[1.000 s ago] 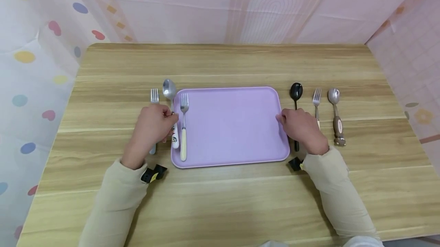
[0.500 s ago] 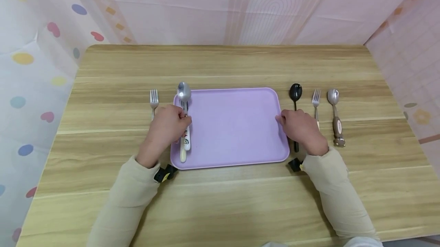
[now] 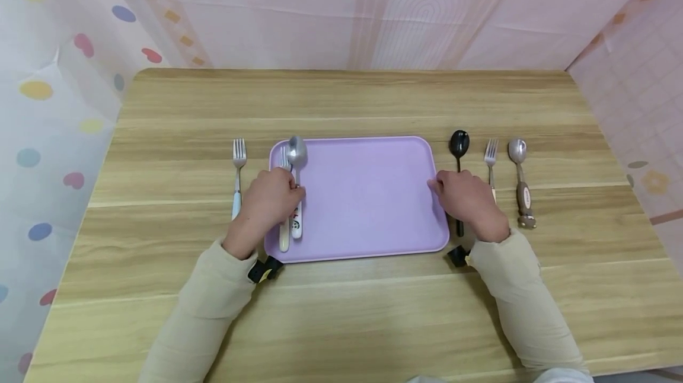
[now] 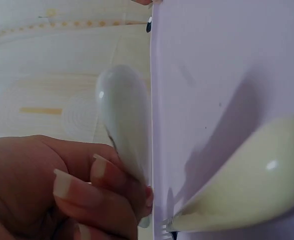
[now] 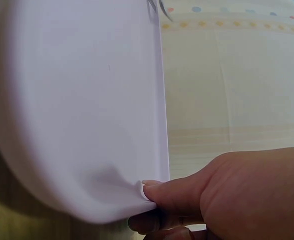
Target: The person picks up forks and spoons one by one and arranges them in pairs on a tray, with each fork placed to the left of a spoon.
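Observation:
A purple tray (image 3: 368, 199) lies mid-table. My left hand (image 3: 269, 199) is over its left end and pinches a spoon (image 3: 297, 152) with a metal bowl and a white printed handle. In the left wrist view that white handle (image 4: 124, 110) rises from between thumb and fingers. Just left of the spoon, partly under the hand, a fork (image 3: 284, 238) with a cream handle lies on the tray. My right hand (image 3: 466, 199) grips the tray's right rim; the right wrist view has the thumb (image 5: 169, 195) over the edge and fingers beneath.
A fork (image 3: 238, 172) with a light blue handle lies left of the tray. To the right lie a black spoon (image 3: 459, 144), a small fork (image 3: 491, 155) partly behind the right hand, and a spoon (image 3: 522, 178) with a brown handle. Patterned curtains (image 3: 299, 15) border the wooden table (image 3: 363, 318).
My left hand has carried the white-handled spoon rightward, from the tray's left edge across the cream-handled fork to its right side. The right hand has stayed on the rim.

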Demonstrator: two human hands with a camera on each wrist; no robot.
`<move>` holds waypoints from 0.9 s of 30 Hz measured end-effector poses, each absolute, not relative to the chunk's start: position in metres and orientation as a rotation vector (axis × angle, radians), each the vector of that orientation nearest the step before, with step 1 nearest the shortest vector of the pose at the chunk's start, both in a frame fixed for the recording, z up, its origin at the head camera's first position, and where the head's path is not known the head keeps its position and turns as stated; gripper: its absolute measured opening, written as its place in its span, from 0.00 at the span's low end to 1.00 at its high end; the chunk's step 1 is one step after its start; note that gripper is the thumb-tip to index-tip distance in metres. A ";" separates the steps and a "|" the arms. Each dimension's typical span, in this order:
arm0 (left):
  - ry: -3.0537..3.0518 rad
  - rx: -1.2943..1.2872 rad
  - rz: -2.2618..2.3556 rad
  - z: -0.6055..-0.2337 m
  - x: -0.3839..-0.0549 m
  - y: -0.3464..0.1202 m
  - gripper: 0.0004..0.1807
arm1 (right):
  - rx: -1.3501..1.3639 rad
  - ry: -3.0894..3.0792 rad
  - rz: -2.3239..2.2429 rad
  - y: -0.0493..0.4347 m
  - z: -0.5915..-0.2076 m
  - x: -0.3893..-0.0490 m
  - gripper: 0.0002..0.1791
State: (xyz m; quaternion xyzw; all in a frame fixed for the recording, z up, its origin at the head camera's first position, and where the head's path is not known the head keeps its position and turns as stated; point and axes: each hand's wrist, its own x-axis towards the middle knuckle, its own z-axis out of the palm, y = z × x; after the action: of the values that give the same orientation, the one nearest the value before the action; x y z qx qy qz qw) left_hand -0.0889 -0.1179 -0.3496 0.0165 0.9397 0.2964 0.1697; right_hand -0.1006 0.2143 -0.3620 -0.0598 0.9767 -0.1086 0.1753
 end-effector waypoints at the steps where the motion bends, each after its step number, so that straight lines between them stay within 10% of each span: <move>1: 2.662 0.045 0.838 -0.350 -0.089 -0.118 0.16 | -0.170 2.768 -0.308 0.214 -0.362 -0.100 0.17; 27: 2.623 0.091 0.754 -0.355 -0.089 -0.116 0.16 | -0.166 2.777 -0.300 0.214 -0.361 -0.100 0.16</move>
State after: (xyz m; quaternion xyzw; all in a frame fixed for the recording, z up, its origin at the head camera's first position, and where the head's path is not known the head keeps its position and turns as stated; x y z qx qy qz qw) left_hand -0.0893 -0.1157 -0.3548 0.0326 0.9404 0.2703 0.2037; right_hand -0.1002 0.2138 -0.3613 -0.0583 0.9779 -0.1055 0.1710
